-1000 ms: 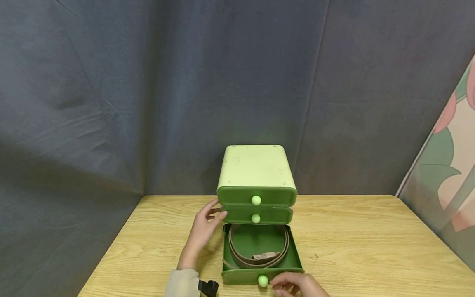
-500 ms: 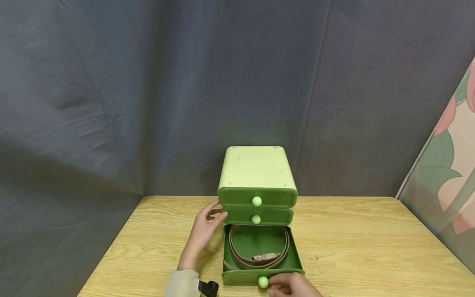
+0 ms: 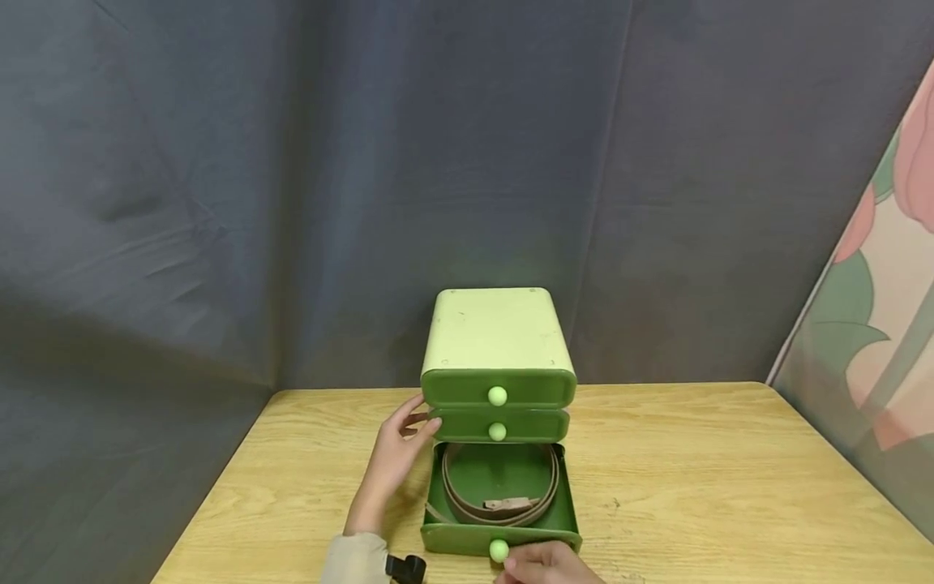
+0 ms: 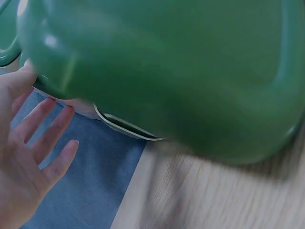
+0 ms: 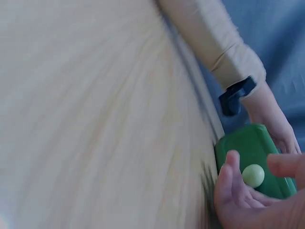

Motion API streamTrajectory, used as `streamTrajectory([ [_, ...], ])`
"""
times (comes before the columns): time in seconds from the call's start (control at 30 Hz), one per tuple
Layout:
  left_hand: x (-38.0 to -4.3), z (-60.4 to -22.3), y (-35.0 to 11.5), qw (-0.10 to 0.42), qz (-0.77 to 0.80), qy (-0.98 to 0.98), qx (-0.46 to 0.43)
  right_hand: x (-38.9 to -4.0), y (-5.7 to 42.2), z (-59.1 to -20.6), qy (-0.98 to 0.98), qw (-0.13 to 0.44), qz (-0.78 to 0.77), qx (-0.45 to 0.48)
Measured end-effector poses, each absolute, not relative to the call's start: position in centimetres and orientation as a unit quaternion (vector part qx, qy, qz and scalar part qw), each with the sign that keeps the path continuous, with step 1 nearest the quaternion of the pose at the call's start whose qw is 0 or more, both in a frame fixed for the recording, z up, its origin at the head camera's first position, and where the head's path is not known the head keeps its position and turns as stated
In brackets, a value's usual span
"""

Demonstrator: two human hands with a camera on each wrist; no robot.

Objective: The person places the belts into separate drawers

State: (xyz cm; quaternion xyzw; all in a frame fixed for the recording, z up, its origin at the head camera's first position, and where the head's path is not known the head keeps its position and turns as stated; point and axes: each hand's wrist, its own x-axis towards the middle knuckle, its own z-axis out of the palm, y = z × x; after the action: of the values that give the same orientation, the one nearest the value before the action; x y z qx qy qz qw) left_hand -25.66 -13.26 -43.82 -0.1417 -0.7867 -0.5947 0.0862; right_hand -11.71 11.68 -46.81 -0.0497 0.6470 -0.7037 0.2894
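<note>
A small cabinet with a pale green top point(image 3: 499, 328) stands on the table, with its upper drawer point(image 3: 452, 391) and middle drawer point(image 3: 467, 423) closed. Its bottom drawer point(image 3: 452, 537) is pulled out, and a coiled brown belt point(image 3: 467, 509) lies inside. My left hand point(image 3: 394, 454) touches the cabinet's left side; in the left wrist view its thumb rests at a green edge while the other fingers point(image 4: 52, 131) spread loosely. Beside the bottom drawer's round knob point(image 3: 499, 551) is my right hand point(image 3: 550, 565). The right wrist view shows that knob point(image 5: 253, 175) between parted thumb and bent fingers.
The wooden table point(image 3: 700, 470) extends to both sides of the cabinet. A dark grey-blue curtain point(image 3: 409, 162) hangs behind it and along the left. At the right stands a flower-patterned panel point(image 3: 868, 324).
My right hand has moved left to the bottom knob. The bottom drawer's front has shifted slightly left relative to the cabinet. My left hand stays at the cabinet's side, and the head view has turned slightly.
</note>
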Motion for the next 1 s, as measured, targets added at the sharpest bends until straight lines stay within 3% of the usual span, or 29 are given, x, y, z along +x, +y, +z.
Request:
streamTrajectory([
  [0.17,-25.7,-44.0,-13.4,0.086,-0.595,-0.788,-0.136,-11.8,11.1,-46.4,0.582,0.329,-0.743,-0.032],
  [0.47,-25.6,-43.8,-13.2,0.078,-0.598,-0.787,-0.13,-13.3,11.0,-46.1,0.615,0.237,-0.752,0.006],
  [1.0,-25.6,-43.7,-13.4,0.077,-0.598,-0.785,-0.139,-19.1,10.7,-46.9,0.585,0.173,-0.792,0.014],
])
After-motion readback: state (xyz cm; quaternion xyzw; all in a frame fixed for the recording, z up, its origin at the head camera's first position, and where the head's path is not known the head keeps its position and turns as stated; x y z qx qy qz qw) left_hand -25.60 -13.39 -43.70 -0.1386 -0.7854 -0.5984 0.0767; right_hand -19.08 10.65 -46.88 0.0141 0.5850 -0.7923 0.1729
